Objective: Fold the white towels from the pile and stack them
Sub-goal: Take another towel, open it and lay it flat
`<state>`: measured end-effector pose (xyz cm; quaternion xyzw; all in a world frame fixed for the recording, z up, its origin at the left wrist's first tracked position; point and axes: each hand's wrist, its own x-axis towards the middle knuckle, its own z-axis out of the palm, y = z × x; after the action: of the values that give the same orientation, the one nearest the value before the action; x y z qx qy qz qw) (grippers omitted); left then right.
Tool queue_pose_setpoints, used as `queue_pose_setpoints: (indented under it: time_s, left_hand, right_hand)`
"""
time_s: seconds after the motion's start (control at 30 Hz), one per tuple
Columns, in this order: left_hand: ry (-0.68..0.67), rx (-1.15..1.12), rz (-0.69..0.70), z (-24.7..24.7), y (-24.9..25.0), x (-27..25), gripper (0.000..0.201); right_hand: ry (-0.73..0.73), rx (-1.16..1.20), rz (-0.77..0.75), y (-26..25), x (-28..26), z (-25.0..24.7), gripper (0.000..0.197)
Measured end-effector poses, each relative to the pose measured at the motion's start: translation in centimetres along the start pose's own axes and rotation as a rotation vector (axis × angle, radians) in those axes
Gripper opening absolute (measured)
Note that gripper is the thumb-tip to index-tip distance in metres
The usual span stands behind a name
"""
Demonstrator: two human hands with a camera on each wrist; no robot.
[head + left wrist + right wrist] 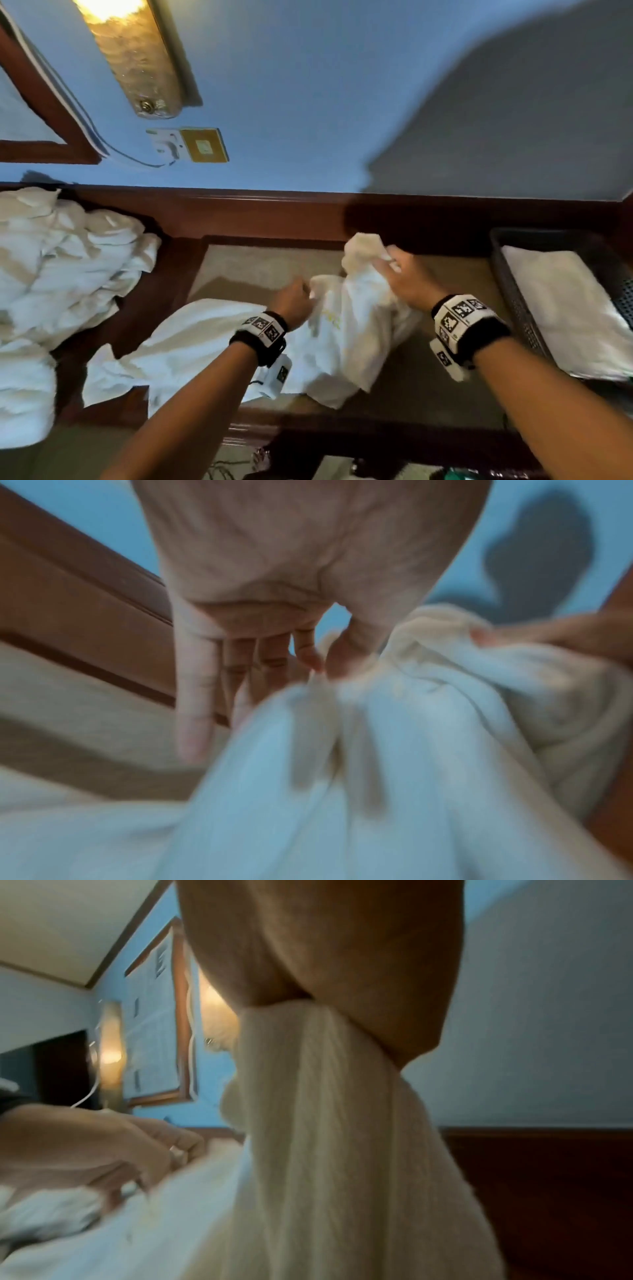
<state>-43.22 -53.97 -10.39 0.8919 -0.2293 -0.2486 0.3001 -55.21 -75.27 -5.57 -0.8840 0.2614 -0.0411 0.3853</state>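
A crumpled white towel (pixel 346 329) lies bunched on the beige table top (pixel 246 270), trailing to the left front edge. My right hand (pixel 394 263) grips a gathered end of it and lifts it above the table; in the right wrist view the towel (pixel 329 1137) hangs down from that fist. My left hand (pixel 301 294) pinches a fold of the towel (pixel 394 723) between thumb and forefinger (pixel 310 656), with the other fingers straighter. A pile of unfolded white towels (pixel 58 260) sits at the left. A folded white towel (pixel 568 308) lies in a dark basket (pixel 513 301) at the right.
A dark wooden rail (pixel 239 212) runs along the back of the table against a blue wall (pixel 308 102). A lit wall lamp (pixel 137 54) and a socket plate (pixel 191 144) hang above. Cables (pixel 226 469) lie on the floor below the front edge.
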Motion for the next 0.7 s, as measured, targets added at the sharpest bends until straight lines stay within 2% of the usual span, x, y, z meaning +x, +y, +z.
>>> queue_pose_setpoints:
  time_s: [0.1, 0.17, 0.23, 0.3, 0.4, 0.47, 0.53, 0.6, 0.7]
  left_hand:
    - [-0.135, 0.303, -0.075, 1.4, -5.0, -0.5, 0.075]
    - [-0.243, 0.521, -0.145, 2.1, -7.7, -1.0, 0.097]
    - [-0.325, 0.676, -0.263, 2.8, -10.8, -0.9, 0.105]
    - [-0.353, 0.753, -0.366, 2.8, -13.9, -0.7, 0.11]
    - [-0.337, 0.795, -0.394, 2.9, -17.7, -0.5, 0.113]
    - [-0.271, 0.8, -0.339, 2.9, -18.7, -0.2, 0.101]
    - [-0.234, 0.732, -0.267, 2.9, -18.9, 0.3, 0.064]
    - [-0.205, 0.603, -0.178, 2.7, -18.5, 0.9, 0.03]
    - [-0.022, 0.284, -0.085, 2.0, -16.3, 1.3, 0.015]
  right_hand:
    - [-0.106, -0.056, -0.044, 0.4, -1.5, 2.9, 0.024]
    - [-0.105, -0.111, -0.086, 0.4, -1.9, 4.6, 0.019]
    - [-0.118, -0.177, -0.089, 0.5, -1.7, 6.3, 0.032]
    - [-0.164, -0.228, -0.045, 0.9, -1.1, 8.1, 0.05]
    - [-0.306, -0.343, 0.042, 2.5, -0.4, 11.0, 0.081]
    - [-0.372, -0.405, 0.091, 3.9, -0.2, 13.0, 0.094]
    - [-0.371, -0.488, 0.126, 5.2, -0.2, 14.6, 0.095]
    - [-0.321, -0.532, 0.146, 6.1, -0.1, 15.3, 0.083]
    - [-0.253, -0.552, 0.138, 6.7, 0.3, 15.0, 0.06]
